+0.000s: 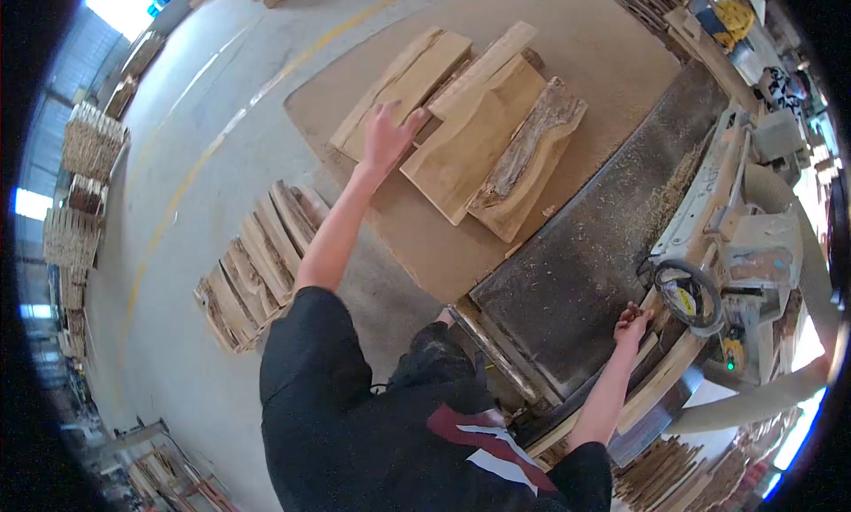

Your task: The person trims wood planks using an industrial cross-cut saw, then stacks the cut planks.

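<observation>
My left hand (388,140) is stretched out over the near end of a long wooden board (399,91), thumb and fingers apart and nothing gripped. Beside it lie a narrow plank (486,69), a wide pale slab (483,140) and a slab with rough bark along it (529,162), all on a brown board surface (417,242). My right hand (632,323) is at the far edge of the dark machine table (576,281), close to a black handwheel (687,297). Its fingers are curled; what they hold, if anything, is hidden.
Sawdust (678,188) lies along the machine's pale fence (696,184). A thick hose (753,406) runs at the right. Several bark-edged boards (257,268) are stacked on the floor at my left. More timber piles (93,144) line the far left wall.
</observation>
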The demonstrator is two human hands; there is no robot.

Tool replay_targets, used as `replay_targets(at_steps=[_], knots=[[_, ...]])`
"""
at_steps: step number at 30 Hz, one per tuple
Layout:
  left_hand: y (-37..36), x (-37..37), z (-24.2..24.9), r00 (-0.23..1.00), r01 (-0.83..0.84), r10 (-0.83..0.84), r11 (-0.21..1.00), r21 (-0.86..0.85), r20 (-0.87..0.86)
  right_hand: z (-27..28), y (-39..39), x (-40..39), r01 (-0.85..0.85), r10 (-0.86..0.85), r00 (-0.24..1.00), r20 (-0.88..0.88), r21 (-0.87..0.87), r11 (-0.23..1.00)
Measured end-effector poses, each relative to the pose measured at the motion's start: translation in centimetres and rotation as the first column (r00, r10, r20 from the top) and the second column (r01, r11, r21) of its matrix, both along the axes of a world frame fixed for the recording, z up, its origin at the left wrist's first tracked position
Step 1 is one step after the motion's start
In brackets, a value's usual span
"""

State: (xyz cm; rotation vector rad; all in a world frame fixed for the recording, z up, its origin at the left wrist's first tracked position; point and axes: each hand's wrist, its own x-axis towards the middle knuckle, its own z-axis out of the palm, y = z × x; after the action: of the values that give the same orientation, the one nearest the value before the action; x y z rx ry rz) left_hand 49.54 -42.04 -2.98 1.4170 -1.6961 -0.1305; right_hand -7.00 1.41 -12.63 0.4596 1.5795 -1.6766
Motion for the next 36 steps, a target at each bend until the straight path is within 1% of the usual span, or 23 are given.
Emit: replay_targets(at_steps=[1,2,3,4,5,7,8,12,13,17,19,20,22,24,26,28,29,31,32,33,34,35,36], knots=[[0.6,0.2,0.0,0.985,0.164,-0.147,0.957,0.238,-0.086,-0.1,-0.3,-0.7,0.014,-0.014,1.0,-0.005,-0.001,1.0],[1.6,0.4,0.1,0.944,0.325,-0.263,0.833,0.448,-0.198,-0.7,-0.4,-1.2,0.021,-0.021,1.0,0.004,0.013,1.0],[2.6,-0.1,0.0,0.941,0.335,-0.274,0.829,0.447,-0.197,-1.6,-0.2,-1.1,0.028,-0.028,0.999,0.014,0.024,0.999],[3.8,-1.3,0.2,0.97,0.173,-0.242,0.761,0.625,0.026,-2.5,0.4,-0.7,-0.079,0.077,0.989,-0.127,-0.011,0.997],[4.9,-1.9,0.0,0.938,-0.03,-0.237,0.671,0.741,0.252,-1.8,0.2,0.8,-0.068,0.066,0.99,-0.128,-0.013,0.998],[6.5,-2.0,-0.7,0.937,0.081,-0.312,0.631,0.771,0.157,-0.7,-0.9,4.4,-0.033,0.125,0.891,-0.436,0.214,0.976],[7.2,-2.4,-1.0,0.924,0.187,-0.377,0.585,0.79,0.06,0.1,-0.5,5.9,-0.065,0.153,0.874,-0.461,0.202,0.977],[18.2,-9.3,7.2,0.934,0.104,-0.311,0.707,0.7,0.175,-0.1,2.5,12.4,-0.131,0.121,0.927,-0.355,-0.003,0.991],[20.8,-10.7,7.9,0.945,0.112,-0.283,0.754,0.647,0.167,0.3,3.0,15.0,-0.178,0.162,0.915,-0.369,-0.009,0.984],[29.4,-12.1,7.3,0.908,0.191,-0.348,0.839,0.509,0.234,3.6,3.8,24.8,-0.199,0.186,0.973,-0.137,-0.086,0.976],[32.2,-11.9,5.3,0.938,0.24,-0.345,0.735,0.634,0.045,1.2,5.5,28.0,-0.297,0.276,0.949,-0.15,-0.14,0.945],[32.8,-11.3,5.6,0.889,0.299,-0.458,0.63,0.717,0.031,2.3,6.1,29.5,-0.277,0.255,0.955,-0.15,-0.15,0.949],[33.2,-11.0,6.7,0.873,0.285,-0.484,0.609,0.74,0.061,4.4,7.1,31.8,-0.446,0.434,0.892,-0.129,-0.088,0.89],[33.4,-9.8,6.8,0.849,0.258,-0.519,0.574,0.777,0.102,4.8,8.9,32.3,-0.473,0.463,0.876,-0.132,-0.062,0.879],[32.5,-7.5,9.6,0.865,0.325,-0.502,0.534,0.781,-0.017,5.3,10.7,32.3,-0.51,0.501,0.854,-0.138,-0.037,0.859],[30.7,-4.2,11.3,0.805,0.528,-0.511,0.387,0.756,-0.301,5.4,13.1,32.1,-0.514,0.506,0.856,-0.104,-0.08,0.854],[30.6,-2.5,11.2,0.802,0.521,-0.523,0.38,0.764,-0.287,5.2,14.3,32.2,-0.5,0.493,0.866,-0.091,-0.089,0.862],[31.1,0.2,10.8,0.622,0.781,-0.261,0.283,0.557,-0.738,4.8,16.1,32.3,-0.492,0.49,0.87,-0.046,-0.143,0.859],[32.3,0.8,10.9,0.626,0.779,-0.282,0.265,0.568,-0.727,5.3,16.7,32.6,-0.516,0.512,0.856,-0.065,-0.159,0.842],[33.9,1.5,10.9,0.536,0.83,-0.159,0.279,0.483,-0.829,5.7,17.0,33.2,-0.488,0.486,0.872,-0.053,-0.169,0.857],[35.6,2.1,10.9,0.426,0.867,-0.032,0.3,0.398,-0.904,6.4,17.1,33.7,-0.538,0.54,0.84,-0.051,-0.198,0.819],[37.3,2.3,10.8,0.438,0.871,-0.047,0.269,0.411,-0.898,7.3,17.0,34.2,-0.584,0.589,0.806,-0.052,-0.227,0.779],[39.3,2.5,10.7,0.373,0.887,-0.004,0.294,0.355,-0.928,9.1,16.9,34.5,-0.633,0.661,0.749,-0.05,-0.348,0.691]])
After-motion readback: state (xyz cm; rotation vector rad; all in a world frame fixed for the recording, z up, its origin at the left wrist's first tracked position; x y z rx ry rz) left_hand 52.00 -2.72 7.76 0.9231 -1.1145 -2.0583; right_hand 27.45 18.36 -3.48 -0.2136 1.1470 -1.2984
